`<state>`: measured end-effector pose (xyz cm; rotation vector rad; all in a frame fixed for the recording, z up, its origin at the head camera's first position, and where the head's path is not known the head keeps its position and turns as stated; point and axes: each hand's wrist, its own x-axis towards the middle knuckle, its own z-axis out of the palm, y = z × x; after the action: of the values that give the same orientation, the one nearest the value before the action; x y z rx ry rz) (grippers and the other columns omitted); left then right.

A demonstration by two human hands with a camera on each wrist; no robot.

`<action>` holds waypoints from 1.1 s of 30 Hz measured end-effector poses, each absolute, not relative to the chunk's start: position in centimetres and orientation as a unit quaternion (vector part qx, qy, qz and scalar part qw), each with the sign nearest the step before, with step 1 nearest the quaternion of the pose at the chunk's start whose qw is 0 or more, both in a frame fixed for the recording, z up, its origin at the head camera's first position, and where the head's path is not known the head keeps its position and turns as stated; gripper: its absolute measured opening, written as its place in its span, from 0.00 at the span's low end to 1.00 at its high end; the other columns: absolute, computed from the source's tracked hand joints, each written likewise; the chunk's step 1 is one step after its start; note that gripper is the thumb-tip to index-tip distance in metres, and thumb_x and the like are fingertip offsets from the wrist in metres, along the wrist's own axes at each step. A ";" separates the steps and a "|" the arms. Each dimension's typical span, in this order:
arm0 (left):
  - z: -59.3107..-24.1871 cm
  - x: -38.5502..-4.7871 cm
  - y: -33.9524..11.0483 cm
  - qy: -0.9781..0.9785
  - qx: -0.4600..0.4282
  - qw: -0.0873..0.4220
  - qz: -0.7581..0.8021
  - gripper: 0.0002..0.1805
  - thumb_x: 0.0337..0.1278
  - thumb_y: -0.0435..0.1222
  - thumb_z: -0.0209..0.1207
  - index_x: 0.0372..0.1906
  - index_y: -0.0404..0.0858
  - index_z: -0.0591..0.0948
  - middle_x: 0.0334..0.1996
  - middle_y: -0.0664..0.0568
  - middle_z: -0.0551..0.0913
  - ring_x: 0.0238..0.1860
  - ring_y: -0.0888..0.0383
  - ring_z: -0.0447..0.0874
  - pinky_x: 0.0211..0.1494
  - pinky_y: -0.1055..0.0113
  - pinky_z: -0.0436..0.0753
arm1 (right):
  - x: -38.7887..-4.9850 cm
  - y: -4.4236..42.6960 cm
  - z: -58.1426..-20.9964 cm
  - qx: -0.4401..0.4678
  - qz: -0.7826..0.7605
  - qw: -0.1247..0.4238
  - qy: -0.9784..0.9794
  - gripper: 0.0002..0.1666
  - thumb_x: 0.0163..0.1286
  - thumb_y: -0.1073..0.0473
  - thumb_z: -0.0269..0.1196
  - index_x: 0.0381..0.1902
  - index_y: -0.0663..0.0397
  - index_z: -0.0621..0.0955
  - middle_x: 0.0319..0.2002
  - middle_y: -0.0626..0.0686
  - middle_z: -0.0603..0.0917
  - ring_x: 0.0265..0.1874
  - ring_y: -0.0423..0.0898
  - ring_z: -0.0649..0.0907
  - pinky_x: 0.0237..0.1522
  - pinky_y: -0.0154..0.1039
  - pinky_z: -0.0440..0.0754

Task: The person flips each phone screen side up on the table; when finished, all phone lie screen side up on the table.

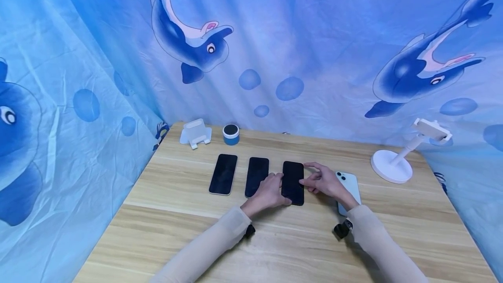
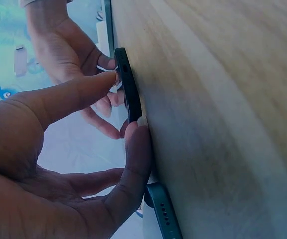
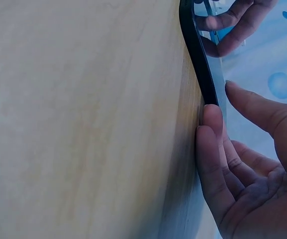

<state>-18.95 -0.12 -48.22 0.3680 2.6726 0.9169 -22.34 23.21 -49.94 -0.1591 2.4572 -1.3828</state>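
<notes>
A black smartphone (image 1: 292,178) lies face up on the wooden table (image 1: 169,230), between both hands. My left hand (image 1: 269,193) holds its lower end, the thumb by the bottom right and a finger at the left side. In the left wrist view the smartphone (image 2: 128,84) shows its port edge between that thumb and finger. My right hand (image 1: 322,180) touches the phone's right side with its fingertips. In the right wrist view its thumb (image 3: 252,107) stands apart from the phone. Two more dark smartphones, one in the middle (image 1: 257,171) and one at left (image 1: 223,174), lie alongside.
A pale green smartphone (image 1: 351,184) lies camera side up, partly under the right wrist. Behind stand a white phone stand (image 1: 195,132) and a small blue-and-white cylinder (image 1: 231,135). A white round-based stand (image 1: 392,167) is at the right. Blue dolphin-printed curtains (image 1: 267,34) border the table.
</notes>
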 end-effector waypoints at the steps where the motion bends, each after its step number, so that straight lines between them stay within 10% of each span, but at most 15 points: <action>1: -48.2 -18.9 -0.1 0.928 0.128 0.144 0.319 0.50 0.47 0.45 0.80 0.74 0.33 0.70 0.52 0.44 0.81 0.54 0.46 0.82 0.62 0.51 0.82 | -22.2 23.3 -49.9 -0.056 -0.485 0.157 0.859 0.44 0.70 0.53 0.72 0.78 0.55 0.67 0.40 0.59 0.91 0.30 0.48 0.88 0.34 0.42 0.88; 16: -47.5 -17.9 1.2 0.924 0.136 0.115 0.340 0.40 0.51 0.48 0.78 0.69 0.44 0.77 0.63 0.42 0.76 0.58 0.41 0.80 0.59 0.48 0.82 | -20.9 25.7 -49.4 -0.058 -0.482 0.135 0.864 0.45 0.71 0.52 0.71 0.79 0.57 0.65 0.47 0.64 0.90 0.33 0.51 0.89 0.36 0.45 0.89; 27: -47.2 -18.4 3.6 0.883 0.281 0.117 0.358 0.29 0.62 0.46 0.71 0.65 0.40 0.81 0.48 0.49 0.85 0.36 0.65 0.81 0.44 0.76 0.77 | -19.8 28.0 -49.0 -0.036 -0.472 0.118 0.873 0.44 0.71 0.51 0.71 0.78 0.57 0.66 0.46 0.63 0.90 0.33 0.49 0.89 0.36 0.42 0.88; 33: -46.8 -18.2 5.3 0.869 0.328 0.112 0.352 0.25 0.65 0.44 0.68 0.64 0.39 0.81 0.51 0.46 0.88 0.42 0.59 0.87 0.46 0.77 0.78 | -19.2 29.5 -48.9 -0.021 -0.480 0.111 0.870 0.42 0.72 0.54 0.70 0.77 0.59 0.66 0.46 0.65 0.90 0.33 0.50 0.90 0.35 0.41 0.89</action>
<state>-18.19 5.26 -46.82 0.9618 2.5516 1.0343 -19.24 29.54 -48.90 -0.0603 2.5544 -1.4097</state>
